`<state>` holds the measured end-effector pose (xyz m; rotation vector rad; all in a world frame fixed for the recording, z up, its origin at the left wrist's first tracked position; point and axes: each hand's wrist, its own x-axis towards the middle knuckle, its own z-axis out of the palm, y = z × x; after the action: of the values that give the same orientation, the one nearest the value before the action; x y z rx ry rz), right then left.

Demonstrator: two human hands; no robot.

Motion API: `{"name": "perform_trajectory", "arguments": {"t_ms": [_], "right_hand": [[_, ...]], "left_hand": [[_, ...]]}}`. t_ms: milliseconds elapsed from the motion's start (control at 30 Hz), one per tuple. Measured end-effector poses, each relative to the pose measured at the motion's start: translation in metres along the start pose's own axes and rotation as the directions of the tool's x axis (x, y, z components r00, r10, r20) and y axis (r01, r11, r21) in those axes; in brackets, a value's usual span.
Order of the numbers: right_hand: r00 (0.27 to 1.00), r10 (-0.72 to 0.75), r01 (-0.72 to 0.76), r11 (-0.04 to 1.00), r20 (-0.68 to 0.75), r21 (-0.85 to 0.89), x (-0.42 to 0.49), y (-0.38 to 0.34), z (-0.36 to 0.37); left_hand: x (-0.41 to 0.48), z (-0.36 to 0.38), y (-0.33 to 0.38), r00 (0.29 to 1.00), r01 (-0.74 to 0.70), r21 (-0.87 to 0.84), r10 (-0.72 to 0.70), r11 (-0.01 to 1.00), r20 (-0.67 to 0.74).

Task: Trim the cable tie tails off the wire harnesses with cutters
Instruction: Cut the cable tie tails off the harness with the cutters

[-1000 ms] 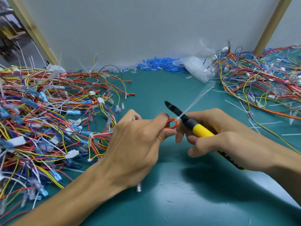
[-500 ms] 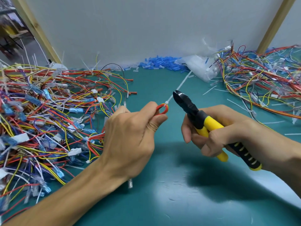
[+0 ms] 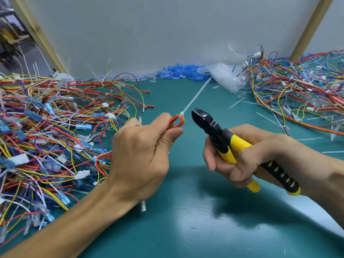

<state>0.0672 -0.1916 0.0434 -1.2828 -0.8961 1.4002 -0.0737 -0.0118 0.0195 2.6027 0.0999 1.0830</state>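
My left hand [image 3: 138,155] grips a small wire harness [image 3: 176,121], a red and yellow loop sticking out above my thumb. A white cable tie tail [image 3: 195,96] rises from the loop's top, slanting up and to the right. My right hand [image 3: 247,157] holds yellow-and-black cutters [image 3: 229,144] by the handles. Their black jaws [image 3: 200,116] sit just right of the loop, slightly apart, not touching the tail.
A big heap of multicoloured harnesses [image 3: 46,136] with long tails fills the left of the green mat [image 3: 186,229]. A second heap [image 3: 297,94] lies at the right back. Blue connectors [image 3: 178,72] and a clear plastic bag [image 3: 227,77] sit against the back wall. Cut tails litter the mat.
My left hand lifted the loop up and away from the cutters. My right hand turned the cutters so the jaws point up-left beside the loop, and their handles spread.
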Motion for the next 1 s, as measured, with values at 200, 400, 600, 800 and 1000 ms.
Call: {"name": "perform_trajectory", "arguments": {"t_ms": [200, 400, 600, 800, 1000], "right_hand": [[1.000, 0.010, -0.010, 0.998, -0.011, -0.055, -0.0017, -0.0018, 0.0005], [1.000, 0.014, -0.016, 0.998, -0.025, -0.069, -0.0013, -0.0022, -0.0003], [0.999, 0.031, -0.032, 0.995, -0.004, -0.090, 0.0009, 0.0021, -0.0043], [1.000, 0.021, -0.021, 0.997, 0.005, -0.079, 0.0004, 0.0019, -0.0050], [1.000, 0.009, -0.011, 0.996, -0.017, -0.084, -0.0006, -0.0008, -0.0031]], "left_hand": [[-0.0026, 0.0022, -0.0003, 0.998, -0.038, 0.033, 0.036, 0.999, 0.044], [-0.0023, 0.0019, -0.0004, 1.000, -0.031, 0.018, 0.031, 0.999, -0.002], [-0.0022, 0.0013, 0.0017, 0.998, -0.058, 0.033, 0.059, 0.998, -0.012], [-0.0017, 0.0018, -0.0003, 0.999, -0.036, 0.039, 0.036, 0.999, -0.020], [-0.0029, 0.0031, -0.0009, 0.999, -0.049, 0.051, 0.050, 0.998, -0.001]]}}
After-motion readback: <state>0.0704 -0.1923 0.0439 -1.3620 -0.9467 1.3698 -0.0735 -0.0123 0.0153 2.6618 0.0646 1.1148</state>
